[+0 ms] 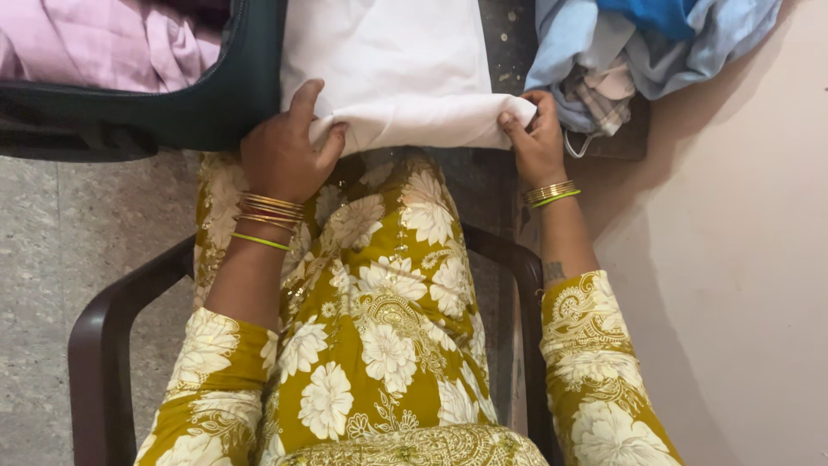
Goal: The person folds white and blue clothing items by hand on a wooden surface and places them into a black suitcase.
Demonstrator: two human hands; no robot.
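Both arms are stretched forward, wrists bangled. The left hand (283, 151) is laid knuckles up, thumb tucked under; the right hand (536, 138) is pinched shut (fingers curled inward).

- The left hand (283, 148) pinches the near left corner of the white cloth (388, 60), thumb on top, fingers curled under the folded edge.
- The right hand (535, 138) grips the near right corner of the same fold.
- The cloth lies flat on a speckled stone surface (504, 34), stretched between both hands.
- A dark bag (185, 99) sits at the cloth's left edge, pink fabric (103, 43) inside.
- A blue clothes heap (638, 43) lies just right of it.
- The person sits in a brown plastic chair (99, 345).
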